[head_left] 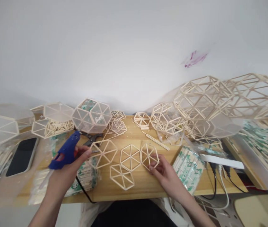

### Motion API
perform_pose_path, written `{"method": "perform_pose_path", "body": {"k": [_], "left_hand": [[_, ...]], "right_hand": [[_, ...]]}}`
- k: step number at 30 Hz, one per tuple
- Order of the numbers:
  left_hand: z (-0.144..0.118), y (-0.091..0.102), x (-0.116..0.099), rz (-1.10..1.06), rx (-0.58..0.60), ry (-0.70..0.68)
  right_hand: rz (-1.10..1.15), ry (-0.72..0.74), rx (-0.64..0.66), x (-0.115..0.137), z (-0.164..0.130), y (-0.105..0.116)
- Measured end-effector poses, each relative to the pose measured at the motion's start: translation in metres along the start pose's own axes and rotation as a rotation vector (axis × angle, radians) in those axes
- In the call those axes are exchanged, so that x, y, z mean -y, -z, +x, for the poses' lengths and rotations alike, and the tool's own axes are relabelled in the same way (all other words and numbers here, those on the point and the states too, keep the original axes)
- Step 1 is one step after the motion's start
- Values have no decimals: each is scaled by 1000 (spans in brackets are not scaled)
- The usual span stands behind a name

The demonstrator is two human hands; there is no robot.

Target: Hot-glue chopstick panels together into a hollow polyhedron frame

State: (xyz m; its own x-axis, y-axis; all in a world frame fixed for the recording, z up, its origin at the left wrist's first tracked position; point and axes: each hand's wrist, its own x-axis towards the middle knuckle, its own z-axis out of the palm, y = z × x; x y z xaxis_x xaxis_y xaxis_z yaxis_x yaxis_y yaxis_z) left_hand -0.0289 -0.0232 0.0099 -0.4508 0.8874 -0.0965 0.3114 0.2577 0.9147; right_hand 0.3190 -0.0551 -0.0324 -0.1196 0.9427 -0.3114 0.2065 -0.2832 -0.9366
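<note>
Wooden hexagon panel (149, 156) being pinched by right hand (164, 172); left hand (73, 164) gripping blue glue gun (65, 151). Beside that panel, three finished hexagons (122, 164) lying unjoined.

Soft, even daylight is filling the scene, and the white wall (124, 47) is looking bright but not burnt out. Shadows are staying weak; only a faint one is lying under the near edge of the wooden table (143, 189). The wide lens is bending the far table line and stretching the left and right edges. The stick frames (242, 94) at far right are appearing blurred and smeared.
</note>
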Motion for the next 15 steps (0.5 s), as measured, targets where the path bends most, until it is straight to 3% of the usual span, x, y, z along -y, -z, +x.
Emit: {"method": "perform_pose_path", "body": {"k": [4, 9, 15], "left_hand": [[12, -26, -14, 127, 58, -208], [28, -53, -28, 184, 240, -403], [43, -77, -42, 263, 402, -557]], "right_hand": [[-154, 41, -36, 5, -11, 4], [-520, 248, -271, 21, -4, 14], [-651, 415, -88, 58, 32, 20]]}}
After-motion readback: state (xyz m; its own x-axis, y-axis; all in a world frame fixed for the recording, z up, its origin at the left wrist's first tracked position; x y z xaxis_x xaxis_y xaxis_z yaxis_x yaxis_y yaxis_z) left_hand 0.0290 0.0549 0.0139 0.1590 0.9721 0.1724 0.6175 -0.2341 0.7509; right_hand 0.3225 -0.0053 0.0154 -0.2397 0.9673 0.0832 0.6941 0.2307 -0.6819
